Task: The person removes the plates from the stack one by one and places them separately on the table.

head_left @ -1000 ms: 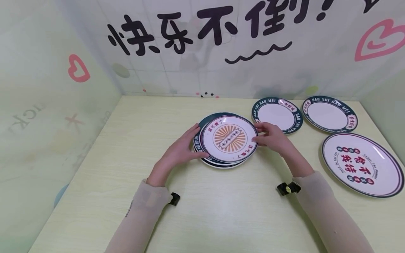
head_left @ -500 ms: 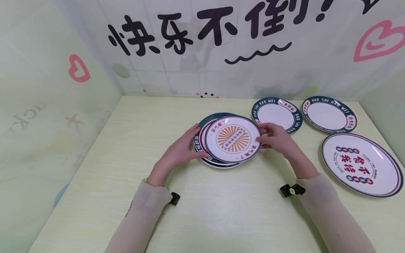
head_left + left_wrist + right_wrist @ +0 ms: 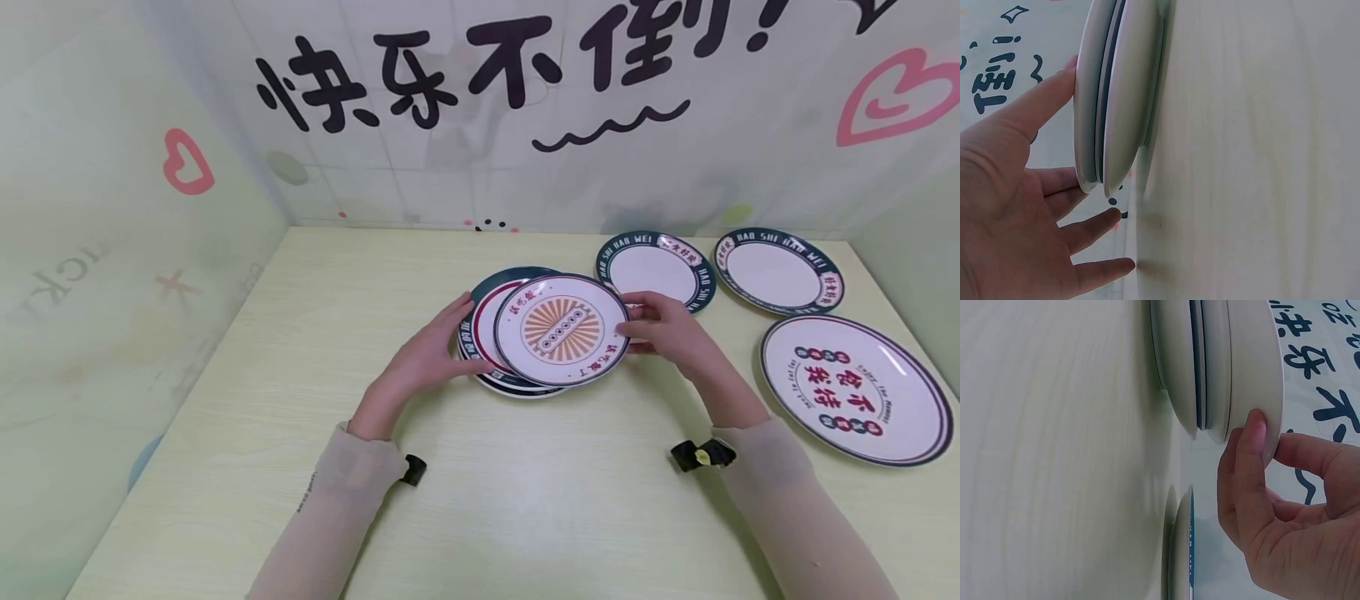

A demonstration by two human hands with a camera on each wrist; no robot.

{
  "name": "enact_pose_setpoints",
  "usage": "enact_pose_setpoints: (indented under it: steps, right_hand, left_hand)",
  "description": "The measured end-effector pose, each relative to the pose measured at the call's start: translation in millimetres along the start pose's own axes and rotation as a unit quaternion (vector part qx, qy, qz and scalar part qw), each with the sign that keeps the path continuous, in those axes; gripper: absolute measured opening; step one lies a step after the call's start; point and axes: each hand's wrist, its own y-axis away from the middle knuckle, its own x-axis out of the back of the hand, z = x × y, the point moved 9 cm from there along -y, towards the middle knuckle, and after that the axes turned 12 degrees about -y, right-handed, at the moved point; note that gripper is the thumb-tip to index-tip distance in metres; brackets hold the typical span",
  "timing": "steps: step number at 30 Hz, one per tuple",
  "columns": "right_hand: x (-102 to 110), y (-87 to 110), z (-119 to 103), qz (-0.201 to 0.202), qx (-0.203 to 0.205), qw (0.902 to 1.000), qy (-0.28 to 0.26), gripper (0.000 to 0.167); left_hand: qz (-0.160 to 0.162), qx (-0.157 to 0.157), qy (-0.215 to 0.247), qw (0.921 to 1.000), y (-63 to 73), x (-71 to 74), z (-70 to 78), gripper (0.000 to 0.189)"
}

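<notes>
From afar I see the right hand [image 3: 663, 329] pinch the sunburst-printed plate [image 3: 562, 330], just at its left, overlapping the plate stack [image 3: 485, 325]. The left hand [image 3: 426, 357], spread, touches this stack, between the 2 hands.

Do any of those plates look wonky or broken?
The top plate looks wonky: it sits off-centre, sticking out to the right of the stack under it, where the right hand pinches its rim. I see nothing broken.

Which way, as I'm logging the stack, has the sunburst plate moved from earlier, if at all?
Yes: the sunburst plate has shifted right in the head view, against the wall lettering.
</notes>
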Motion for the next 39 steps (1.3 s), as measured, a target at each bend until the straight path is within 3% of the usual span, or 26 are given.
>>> enact_pose_setpoints:
  steps: [9, 21, 39]
  right_hand:
    - [2.5, 4.3, -1.7, 0.008, -0.003, 0.9998, -0.015, 0.058]
    - [12.1, 12.5, -5.7, 0.017, 0.024, 0.9994, -0.015, 0.056]
    - [57.0, 30.5, 11.3, 0.056, 0.015, 0.9983, 0.0, 0.058]
  left_hand:
    - [0.0, -0.002, -0.001, 1.0, 0.2, 0.4, 0.0, 0.102]
    - [-0.003, 0.002, -0.007, 1.0, 1.3, 1.2, 0.9, 0.103]
    - [0.002, 0.005, -0.011, 0.9999, 0.9, 0.8, 1.1, 0.103]
